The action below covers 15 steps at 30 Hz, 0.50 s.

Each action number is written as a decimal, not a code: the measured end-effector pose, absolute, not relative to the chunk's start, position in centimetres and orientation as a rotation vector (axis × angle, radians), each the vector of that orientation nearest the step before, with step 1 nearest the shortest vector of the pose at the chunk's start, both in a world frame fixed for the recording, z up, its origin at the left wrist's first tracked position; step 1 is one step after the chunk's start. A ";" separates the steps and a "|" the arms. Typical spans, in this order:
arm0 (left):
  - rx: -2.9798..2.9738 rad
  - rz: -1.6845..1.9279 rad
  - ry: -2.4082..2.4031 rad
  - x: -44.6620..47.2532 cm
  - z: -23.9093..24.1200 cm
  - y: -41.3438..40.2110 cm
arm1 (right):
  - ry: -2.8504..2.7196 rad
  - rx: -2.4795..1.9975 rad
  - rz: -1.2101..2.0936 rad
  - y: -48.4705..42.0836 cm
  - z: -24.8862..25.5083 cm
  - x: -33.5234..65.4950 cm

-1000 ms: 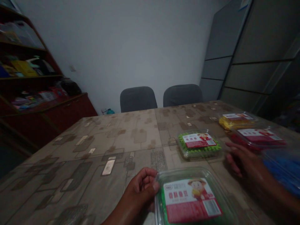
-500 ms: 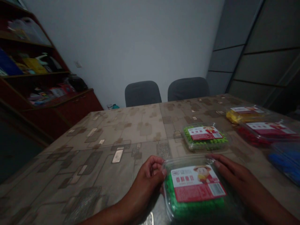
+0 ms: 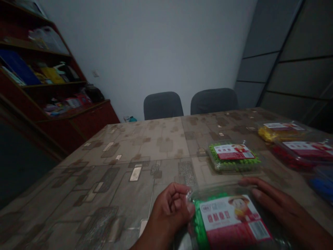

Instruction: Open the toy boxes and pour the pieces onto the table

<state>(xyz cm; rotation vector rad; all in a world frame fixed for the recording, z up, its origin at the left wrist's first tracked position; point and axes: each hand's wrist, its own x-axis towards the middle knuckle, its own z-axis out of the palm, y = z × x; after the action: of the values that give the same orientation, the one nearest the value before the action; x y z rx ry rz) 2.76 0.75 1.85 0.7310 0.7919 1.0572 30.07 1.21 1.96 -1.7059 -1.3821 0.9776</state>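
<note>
A clear plastic box (image 3: 235,215) of green pieces, with a white and red label on its lid, lies between my hands at the bottom of the view, its near side cut off. My left hand (image 3: 173,211) pinches the box's far left corner between thumb and curled fingers. Along its right side lies my right hand (image 3: 281,208), fingers over the far right corner; its thumb is not clearly visible. Just beyond stands a box of light green pieces (image 3: 232,156), touched by neither hand.
On the right of the patterned table (image 3: 109,180) are boxes of yellow pieces (image 3: 279,132), red pieces (image 3: 299,154) and blue pieces (image 3: 324,182). Two grey chairs (image 3: 163,106) stand behind the far edge. A cluttered shelf unit (image 3: 75,121) is at left.
Both hands and the green box sit lower and slightly further right in the view. The whole scene has shifted right as the camera moved. Both hands remain on the box.
</note>
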 end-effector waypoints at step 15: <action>0.866 1.037 0.905 2.5 2.0 -1.2 | -1.940 -1.391 0.605 2.5 4.2 27.5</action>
<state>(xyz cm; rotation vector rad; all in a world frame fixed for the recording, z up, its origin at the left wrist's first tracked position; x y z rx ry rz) 2.46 -1.18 1.98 0.8660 0.9054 1.0369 27.46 2.50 4.16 -1.3915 -1.9403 0.6052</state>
